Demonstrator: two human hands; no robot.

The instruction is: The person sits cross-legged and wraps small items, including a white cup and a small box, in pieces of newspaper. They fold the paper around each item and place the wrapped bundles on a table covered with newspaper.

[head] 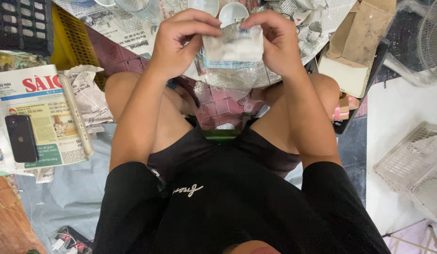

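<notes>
Lighting: soft, even, moderately bright; no hard-edged shadows. Brightest patch: white floor point(402, 106) at right, mildly washed out. Dimmest: black shirt point(237, 207), detail mostly lost. Shadow: faint, diffuse between knees and under forearms. Glare: small glint on dark phone point(21, 138) at left. Focus: centre reasonably sharp; wrapped bundle point(233, 44) slightly soft. Distortion: wide-angle stretch at edges, white crate point(414, 164) skewed. Slight overall softness, compression grain.
</notes>
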